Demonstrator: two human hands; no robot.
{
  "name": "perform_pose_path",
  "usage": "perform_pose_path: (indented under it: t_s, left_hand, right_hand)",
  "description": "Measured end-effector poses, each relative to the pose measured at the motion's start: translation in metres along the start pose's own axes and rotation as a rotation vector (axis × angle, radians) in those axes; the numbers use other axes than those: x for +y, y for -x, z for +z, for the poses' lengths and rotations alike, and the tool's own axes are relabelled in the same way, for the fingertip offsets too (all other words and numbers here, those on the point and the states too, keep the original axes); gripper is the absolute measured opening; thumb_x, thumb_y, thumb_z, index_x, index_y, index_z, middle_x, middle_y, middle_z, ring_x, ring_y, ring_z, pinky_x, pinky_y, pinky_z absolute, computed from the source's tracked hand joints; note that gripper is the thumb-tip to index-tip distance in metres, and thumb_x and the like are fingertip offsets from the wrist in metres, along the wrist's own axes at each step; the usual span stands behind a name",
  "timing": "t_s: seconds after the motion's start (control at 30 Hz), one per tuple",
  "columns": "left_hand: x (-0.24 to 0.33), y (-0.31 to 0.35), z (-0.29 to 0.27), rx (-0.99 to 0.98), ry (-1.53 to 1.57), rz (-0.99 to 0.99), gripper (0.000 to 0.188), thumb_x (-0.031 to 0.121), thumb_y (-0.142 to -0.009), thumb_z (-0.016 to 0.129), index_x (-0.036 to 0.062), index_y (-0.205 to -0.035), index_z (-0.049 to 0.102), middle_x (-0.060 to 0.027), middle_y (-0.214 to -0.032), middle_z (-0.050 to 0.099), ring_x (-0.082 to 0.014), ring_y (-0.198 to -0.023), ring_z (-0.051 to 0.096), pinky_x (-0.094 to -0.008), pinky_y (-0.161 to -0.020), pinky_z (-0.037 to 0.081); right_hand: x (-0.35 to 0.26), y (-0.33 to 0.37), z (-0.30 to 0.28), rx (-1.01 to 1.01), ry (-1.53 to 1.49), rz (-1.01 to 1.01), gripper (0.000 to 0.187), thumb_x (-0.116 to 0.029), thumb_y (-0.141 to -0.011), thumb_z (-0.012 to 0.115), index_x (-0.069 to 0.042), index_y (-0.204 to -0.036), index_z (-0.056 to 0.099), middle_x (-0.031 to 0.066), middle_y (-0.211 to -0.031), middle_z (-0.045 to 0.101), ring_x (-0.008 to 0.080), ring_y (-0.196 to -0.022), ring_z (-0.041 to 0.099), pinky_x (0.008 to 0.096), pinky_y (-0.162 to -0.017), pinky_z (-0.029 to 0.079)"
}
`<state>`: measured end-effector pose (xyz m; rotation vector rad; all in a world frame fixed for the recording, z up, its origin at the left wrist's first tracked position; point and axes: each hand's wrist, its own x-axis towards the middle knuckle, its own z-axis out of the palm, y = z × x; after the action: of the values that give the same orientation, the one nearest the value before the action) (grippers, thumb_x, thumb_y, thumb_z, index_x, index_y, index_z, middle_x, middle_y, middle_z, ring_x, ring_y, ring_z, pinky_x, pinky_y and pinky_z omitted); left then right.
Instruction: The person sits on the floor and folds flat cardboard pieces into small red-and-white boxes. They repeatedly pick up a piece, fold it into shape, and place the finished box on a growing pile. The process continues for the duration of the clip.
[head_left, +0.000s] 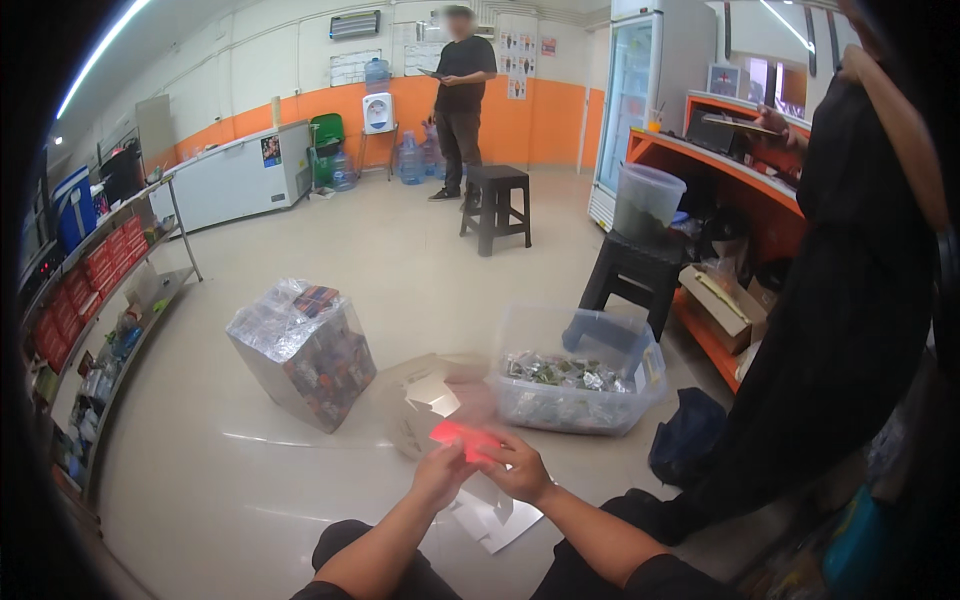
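Out in front of my knees, a bright red flat piece [468, 438] is held between my two hands; glare hides its exact kind. My left hand [440, 476] is closed on its lower left side. On the right edge, the fingers of my right hand [517, 468] pinch it. Below my hands lies a flat white piece with cut edges [497, 517], like card. Just beyond them sits a blurred brownish bag or sack [393, 405] with a white piece [433, 393] at its opening. A clear plastic bin [570, 408] of small silvery and green packets stands to the right.
A plastic-wrapped bundle [305, 352] stands on the floor at left, near a shelf rack [140, 345]. Black stools [495, 205] stand farther off, one bearing a clear bucket [645, 205]. A person in black [850, 250] stands close at right; another person [465, 90] stands at the back.
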<state>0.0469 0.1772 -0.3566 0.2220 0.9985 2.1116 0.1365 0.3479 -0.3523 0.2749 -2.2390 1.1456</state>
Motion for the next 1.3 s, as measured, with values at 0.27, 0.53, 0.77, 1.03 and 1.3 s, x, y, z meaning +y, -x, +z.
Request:
perform_pose_path:
  t_s: [0.27, 0.53, 0.77, 1.03, 1.3]
  left_hand:
    - [-0.002, 0.004, -0.003, 0.031, -0.004, -0.006, 0.037, 0.026, -0.108, 0.051, 0.0005, -0.134, 0.055, -0.0138, -0.13, 0.064, -0.0288, -0.119, 0.063, -0.0465, -0.106, 0.05]
    - [0.007, 0.002, 0.006, 0.058, 0.002, -0.004, 0.04, 0.025, -0.107, 0.049, -0.0037, -0.135, 0.053, -0.0171, -0.13, 0.063, -0.0317, -0.117, 0.065, -0.049, -0.109, 0.049]
    - [0.007, 0.002, 0.008, 0.057, 0.029, -0.006, 0.035, 0.03, -0.109, 0.051, 0.0016, -0.129, 0.057, -0.0118, -0.119, 0.068, -0.0222, -0.106, 0.069, -0.041, -0.1, 0.057]
    - [0.002, -0.001, 0.007, 0.065, 0.037, 0.001, 0.036, 0.029, -0.109, 0.051, 0.0009, -0.131, 0.056, -0.0131, -0.121, 0.068, -0.0234, -0.106, 0.07, -0.0406, -0.099, 0.058]
    - [-0.012, -0.005, 0.001, 0.062, 0.05, -0.028, 0.037, 0.029, -0.108, 0.052, 0.0001, -0.13, 0.057, -0.013, -0.122, 0.067, -0.0246, -0.11, 0.068, -0.0453, -0.101, 0.055]
  right_hand:
    - [-0.008, -0.004, 0.001, 0.048, 0.013, -0.027, 0.033, -0.03, -0.091, 0.081, -0.005, -0.112, 0.078, 0.0207, -0.129, 0.066, 0.0309, -0.111, 0.07, 0.0369, -0.092, 0.057]
    - [-0.008, -0.011, 0.003, 0.06, 0.016, -0.01, 0.032, -0.028, -0.089, 0.082, -0.004, -0.11, 0.078, 0.02, -0.125, 0.068, 0.0305, -0.108, 0.07, 0.0363, -0.088, 0.057]
    - [-0.006, -0.011, 0.005, 0.076, 0.033, -0.05, 0.032, -0.028, -0.089, 0.082, -0.004, -0.11, 0.078, 0.0196, -0.124, 0.068, 0.0312, -0.109, 0.069, 0.0368, -0.09, 0.056]
    - [-0.009, -0.011, 0.005, 0.077, 0.053, -0.004, 0.027, -0.017, -0.087, 0.083, -0.003, -0.11, 0.079, 0.0185, -0.126, 0.068, 0.0271, -0.109, 0.07, 0.0341, -0.091, 0.056]
    - [-0.004, -0.01, 0.01, 0.131, 0.164, -0.036, 0.027, -0.018, -0.087, 0.083, -0.003, -0.109, 0.079, 0.0192, -0.123, 0.069, 0.0293, -0.107, 0.071, 0.0354, -0.091, 0.057]
